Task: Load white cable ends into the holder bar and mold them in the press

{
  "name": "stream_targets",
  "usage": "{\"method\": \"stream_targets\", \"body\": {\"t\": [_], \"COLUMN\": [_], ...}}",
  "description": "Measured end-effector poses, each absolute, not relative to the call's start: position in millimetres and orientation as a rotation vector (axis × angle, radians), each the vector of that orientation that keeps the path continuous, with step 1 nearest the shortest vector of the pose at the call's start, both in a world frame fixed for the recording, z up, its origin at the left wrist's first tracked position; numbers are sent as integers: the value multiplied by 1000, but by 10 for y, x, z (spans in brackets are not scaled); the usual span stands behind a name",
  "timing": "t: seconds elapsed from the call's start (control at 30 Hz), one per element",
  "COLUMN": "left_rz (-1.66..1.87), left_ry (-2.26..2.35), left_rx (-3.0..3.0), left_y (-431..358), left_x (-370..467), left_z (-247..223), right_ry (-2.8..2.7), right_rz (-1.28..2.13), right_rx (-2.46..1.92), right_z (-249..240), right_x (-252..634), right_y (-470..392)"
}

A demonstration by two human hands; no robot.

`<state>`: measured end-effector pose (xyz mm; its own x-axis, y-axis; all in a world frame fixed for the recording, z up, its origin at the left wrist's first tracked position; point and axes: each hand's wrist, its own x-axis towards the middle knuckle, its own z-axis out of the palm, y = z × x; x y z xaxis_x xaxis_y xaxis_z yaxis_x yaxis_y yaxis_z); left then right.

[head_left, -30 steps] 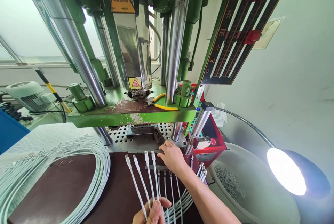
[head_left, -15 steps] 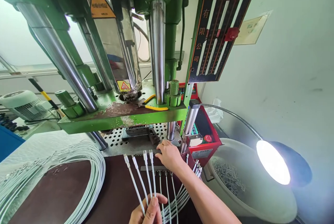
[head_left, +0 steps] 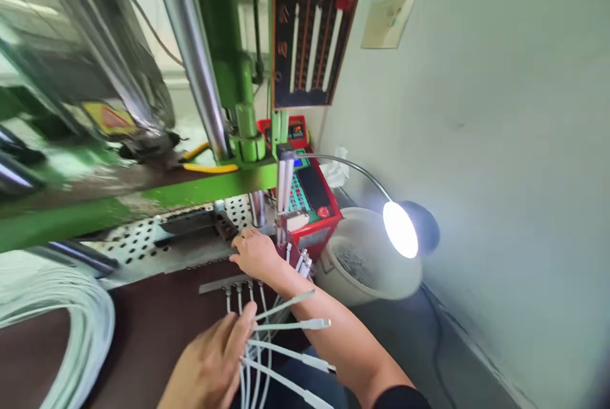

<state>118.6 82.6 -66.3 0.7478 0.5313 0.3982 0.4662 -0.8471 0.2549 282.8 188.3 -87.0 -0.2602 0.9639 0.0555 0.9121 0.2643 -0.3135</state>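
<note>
My left hand (head_left: 210,358) is closed on several white cables (head_left: 281,353) low in the view. Their pale connector ends fan out to the right, in front of my right forearm. My right hand (head_left: 256,258) rests by the front edge of the machine's perforated metal bed (head_left: 138,241), close to a dark metal bar (head_left: 225,225). Its thumb and forefinger are apart, with nothing visible between them; the other fingers are partly hidden. Between the hands, a thin metal strip (head_left: 214,285) lies on the brown tabletop (head_left: 147,320) with more cable ends lined up along it.
A large coil of white cable (head_left: 102,320) lies at left. Yellow-handled pliers (head_left: 210,168) sit on the green machine plate (head_left: 166,196). At right stand a red control box (head_left: 328,221), a bright lamp (head_left: 399,229) on a flexible neck, and a whitish bin (head_left: 391,288) holding scraps.
The view has swung to the right. My left hand has tipped the cables over, so the connectors that pointed upward now point right. My right hand stays beside the dark bar.
</note>
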Motion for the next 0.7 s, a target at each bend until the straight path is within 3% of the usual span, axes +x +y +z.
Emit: {"method": "stream_targets", "body": {"t": [0.17,0.4,0.6,0.7], "left_rz": [600,382,590,724], "left_ry": [823,816,832,1058], "left_rx": [3239,3305,3194,2909], "left_y": [921,898,940,1053], "left_x": [1266,1356,1379,1144], "left_z": [-657,-687,-616,-472], "right_ry": [-2327,-2330,-2326,-2309], "right_rz": [322,284,372,404], "right_rx": [-1766,-1745,-1765,-1753], "right_z": [-939,-951,-899,-893], "right_x": [2852,2863,2886,2884], "right_y": [1936,1934,1910,1880]}}
